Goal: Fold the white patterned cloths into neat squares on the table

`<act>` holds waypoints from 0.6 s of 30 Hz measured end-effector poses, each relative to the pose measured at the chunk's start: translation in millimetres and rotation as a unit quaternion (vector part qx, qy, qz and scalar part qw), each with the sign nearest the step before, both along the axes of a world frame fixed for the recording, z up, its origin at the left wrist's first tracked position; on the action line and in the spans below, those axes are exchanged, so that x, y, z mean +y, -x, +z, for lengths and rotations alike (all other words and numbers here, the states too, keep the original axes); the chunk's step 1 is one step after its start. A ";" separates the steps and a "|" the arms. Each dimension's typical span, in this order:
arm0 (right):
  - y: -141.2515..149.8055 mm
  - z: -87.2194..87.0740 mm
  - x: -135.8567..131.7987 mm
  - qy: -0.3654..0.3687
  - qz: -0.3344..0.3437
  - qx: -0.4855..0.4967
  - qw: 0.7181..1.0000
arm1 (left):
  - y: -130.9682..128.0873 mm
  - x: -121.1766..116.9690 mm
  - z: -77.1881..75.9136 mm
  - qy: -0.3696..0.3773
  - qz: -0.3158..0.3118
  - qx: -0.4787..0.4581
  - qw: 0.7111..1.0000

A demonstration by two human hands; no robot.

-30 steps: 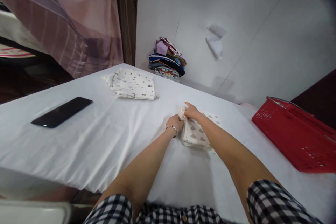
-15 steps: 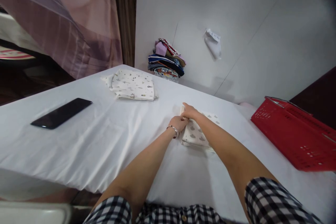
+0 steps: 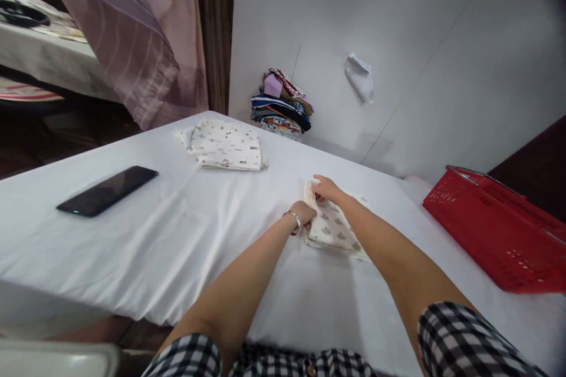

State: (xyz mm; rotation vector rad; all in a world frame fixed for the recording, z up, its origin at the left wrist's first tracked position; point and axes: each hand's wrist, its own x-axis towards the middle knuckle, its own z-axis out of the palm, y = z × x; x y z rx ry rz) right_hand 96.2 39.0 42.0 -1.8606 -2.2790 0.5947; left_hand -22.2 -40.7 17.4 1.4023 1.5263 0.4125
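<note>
A folded white cloth item with a grey print [image 3: 336, 230] lies on the white-covered table [image 3: 177, 247], right of centre. It looks like a garment with a ribbed edge at its left side; its exact kind I cannot make out. My left hand [image 3: 303, 211], with a bracelet at the wrist, grips the near part of that left edge. At the far part of the same edge is my right hand [image 3: 326, 188], its fingers closed on the cloth. My right forearm covers part of the cloth.
Another folded printed white cloth [image 3: 227, 144] lies at the table's far left. A black phone [image 3: 108, 190] rests at the left. On the right stands a red plastic basket [image 3: 495, 230]. Beyond the far edge is a stack of folded clothes [image 3: 283, 103], with a white packet [image 3: 360, 78] nearby.
My hands have moved slightly apart along the cloth's left edge, the right one away from me, the left one a little nearer. More of the ribbed edge shows between them.
</note>
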 end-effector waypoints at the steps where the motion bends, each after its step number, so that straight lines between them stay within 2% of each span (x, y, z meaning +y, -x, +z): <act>1: -3.3 -1.7 3.1 -0.014 -0.003 -0.004 1.000 | -0.2 0.4 -0.5 0.003 -0.005 -0.001 1.000; 6: -10.0 -12.8 20.5 -0.078 0.022 -0.040 0.996 | 0.3 -1.5 -1.5 -0.006 -0.007 0.000 1.000; 14: -13.7 -21.8 35.4 -0.081 0.094 -0.054 0.991 | 4.6 -8.0 7.8 -0.008 0.013 -0.038 0.999; 18: -14.3 -21.9 42.9 -0.092 0.123 -0.051 0.987 | 5.9 -6.5 5.8 0.007 0.008 -0.080 0.997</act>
